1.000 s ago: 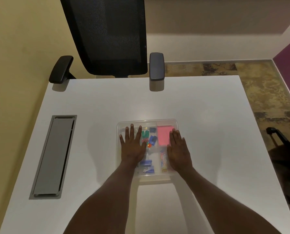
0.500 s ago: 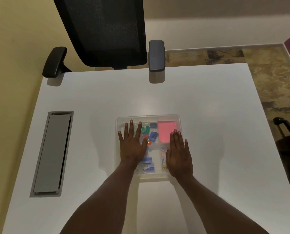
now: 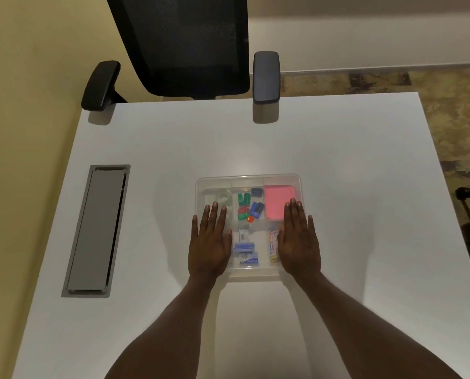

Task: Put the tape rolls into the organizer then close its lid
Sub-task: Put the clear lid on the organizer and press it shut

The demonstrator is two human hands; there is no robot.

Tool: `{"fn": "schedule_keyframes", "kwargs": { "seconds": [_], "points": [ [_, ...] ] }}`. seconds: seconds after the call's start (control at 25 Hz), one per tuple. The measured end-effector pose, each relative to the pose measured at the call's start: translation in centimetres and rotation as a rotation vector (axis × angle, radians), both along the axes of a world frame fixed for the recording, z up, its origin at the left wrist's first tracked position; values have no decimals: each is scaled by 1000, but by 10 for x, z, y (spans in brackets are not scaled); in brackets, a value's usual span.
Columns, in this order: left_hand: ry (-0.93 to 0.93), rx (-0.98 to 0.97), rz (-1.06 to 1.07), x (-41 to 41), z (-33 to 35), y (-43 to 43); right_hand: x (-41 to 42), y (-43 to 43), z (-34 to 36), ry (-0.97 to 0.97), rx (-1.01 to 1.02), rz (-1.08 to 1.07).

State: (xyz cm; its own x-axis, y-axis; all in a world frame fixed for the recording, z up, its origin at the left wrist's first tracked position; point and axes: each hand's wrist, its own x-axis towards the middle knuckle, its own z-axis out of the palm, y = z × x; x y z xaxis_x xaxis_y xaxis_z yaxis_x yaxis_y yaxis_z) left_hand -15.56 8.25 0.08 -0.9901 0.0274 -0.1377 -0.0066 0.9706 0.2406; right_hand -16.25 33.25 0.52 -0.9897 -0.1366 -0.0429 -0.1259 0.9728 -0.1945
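Observation:
A clear plastic organizer [image 3: 249, 179] lies on the white table, its transparent lid down over the compartments. A clear tape roll [image 3: 223, 196] shows through the lid in the far left compartment. My left hand [image 3: 209, 243] rests flat, fingers together, on the lid's near left part. Flat on the lid's near right edge lies my right hand [image 3: 299, 239]. Neither hand holds anything. Between the hands I see binder clips, a pink note pad [image 3: 279, 201], staple boxes and paper clips inside.
The white table [image 3: 351, 201] carries a grey cable hatch [image 3: 97, 231] at the left. A black office chair [image 3: 184, 45] stands at the far edge, its armrests over the table. Patterned carpet and a dark object lie off the right side.
Both hands have slid outward and slightly toward me on the lid, so more of the middle compartments shows. The camera has tilted a little.

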Motion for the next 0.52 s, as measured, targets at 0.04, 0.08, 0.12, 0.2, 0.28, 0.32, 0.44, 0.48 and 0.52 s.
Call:
{"fn": "schedule_keyframes", "kwargs": {
  "seconds": [0.04, 0.08, 0.12, 0.2, 0.28, 0.32, 0.44, 0.48, 0.52],
  "points": [
    [1, -2, 2, 0, -1, 1, -1, 0, 0, -2, 5, 0],
    [0, -2, 3, 0, -2, 0, -1, 0, 0, -7, 2, -1],
    [1, -1, 3, 1, -4, 0, -1, 0, 0, -15, -5, 2],
    [10, -4, 2, 1, -6, -1, -1, 0, 0, -28, -13, 6],
    [0, -12, 5, -1, -4, -1, -3, -1, 4, -38, -30, -11],
    [-9, -13, 1, -2, -2, -1, -3, -2, 6, -46, -35, -19],
    [-38, 13, -11, -1, 4, -1, -3, -1, 9, -58, 15, 3],
    [-55, 28, -10, -1, 7, 0, -5, 0, 12, -65, 39, 20],
    [-66, 39, -6, 0, 10, 0, -7, 1, 15, -69, 58, 39]
  ]
}}
